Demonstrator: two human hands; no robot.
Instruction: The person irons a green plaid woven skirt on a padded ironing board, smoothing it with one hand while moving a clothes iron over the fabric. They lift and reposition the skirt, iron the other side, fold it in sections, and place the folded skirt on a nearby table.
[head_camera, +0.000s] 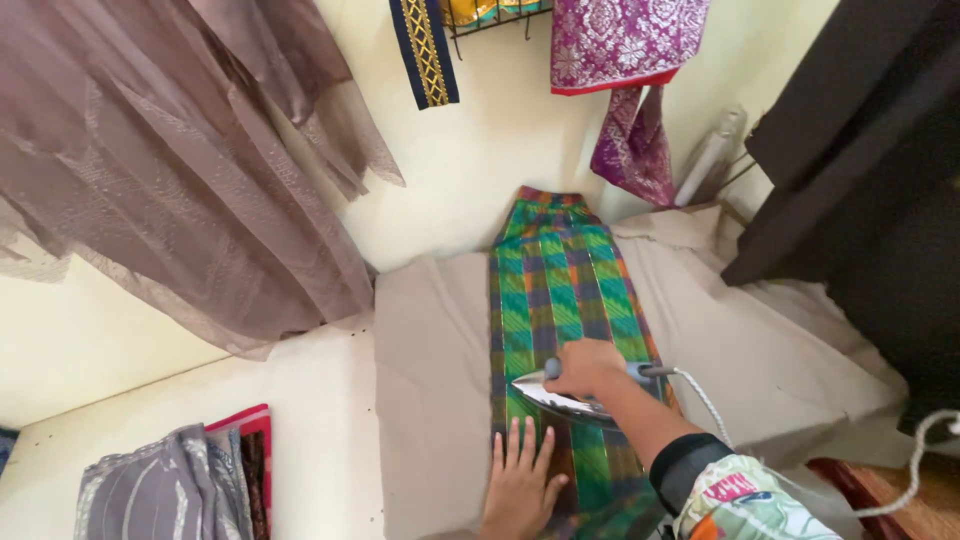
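Plaid green cloth (560, 290) runs lengthwise away from both hands, toward the counter's (430, 330) far edge.
Right hand (585, 367) grips the iron (565, 398) on it; left hand (520, 485), flat and unclenched, presses the near end.

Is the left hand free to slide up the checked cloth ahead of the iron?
Probably not straight up: the left hand lies flat on the checked cloth just behind the iron, which blocks it.

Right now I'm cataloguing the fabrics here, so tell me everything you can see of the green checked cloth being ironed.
The checked cloth is a long folded strip, plaid in green, purple and orange, seemingly woven. It lies flat along the beige padded surface, its far end by the wall. The right hand holds an iron on it; the left hand presses its near part flat.
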